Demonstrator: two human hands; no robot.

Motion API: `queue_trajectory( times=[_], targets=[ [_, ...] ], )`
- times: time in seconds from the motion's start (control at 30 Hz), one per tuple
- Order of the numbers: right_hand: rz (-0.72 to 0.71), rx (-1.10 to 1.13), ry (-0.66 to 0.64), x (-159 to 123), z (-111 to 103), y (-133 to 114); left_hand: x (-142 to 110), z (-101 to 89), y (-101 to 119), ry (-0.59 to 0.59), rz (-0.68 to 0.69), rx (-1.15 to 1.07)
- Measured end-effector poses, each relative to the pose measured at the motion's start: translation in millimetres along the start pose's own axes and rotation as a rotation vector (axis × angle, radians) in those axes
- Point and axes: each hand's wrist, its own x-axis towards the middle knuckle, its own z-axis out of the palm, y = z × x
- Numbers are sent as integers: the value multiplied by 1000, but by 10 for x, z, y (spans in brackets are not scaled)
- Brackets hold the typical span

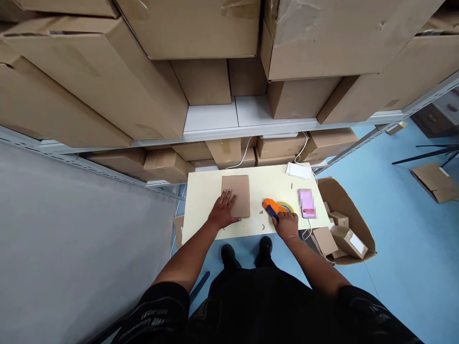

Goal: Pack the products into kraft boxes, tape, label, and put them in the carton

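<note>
A flat brown cardboard piece (244, 196), perhaps a small flattened box, lies on the pale table. My left hand (225, 210) rests on its lower left part with fingers spread. To the right, my right hand (287, 224) is closed around a blue tool (272, 212) that looks like a box cutter. Its blue end points up and left from my fingers. Just beyond it, partly covered, is an orange tape dispenser (275, 205) with a yellow-edged roll of tape (286, 206). Small cardboard scraps (263, 227) lie between the hands.
On the pale table (201, 205), a phone (307, 203) with a cable and a white box (299, 170) sit right. Shelves (211, 119) of cardboard boxes rise behind. A large open carton (353, 215) holding small boxes stands right of the table.
</note>
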Motion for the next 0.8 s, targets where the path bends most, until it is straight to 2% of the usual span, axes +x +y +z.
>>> queue_trajectory(
  times=[0.17, 0.3, 0.37, 0.43, 0.53, 0.6, 0.7, 0.8],
  targets=[
    [-14, -54, 16, 130, 171, 90, -20, -12, -11, 15, 24, -27],
    [-7, 43, 80, 66, 28, 48, -181, -22, 78, 69, -11, -88],
    [-19, 187, 107, 57, -75, -39, -287, 14, 124, 172, -135, -182],
    [9, 372, 44, 83, -139, -183, -364, 77, 137, 265, -345, -341],
    [101, 596, -151, 175, -116, -475, -390, 168, 86, 249, -628, -629],
    [163, 732, -221, 250, -40, -666, -371, 188, 34, 205, -697, -761],
    [276, 961, -263, 344, 87, -873, -358, 157, 10, 192, -714, -866],
    [327, 1001, -337, 410, 150, -984, -396, 120, 74, 153, -748, -967]
  ],
)
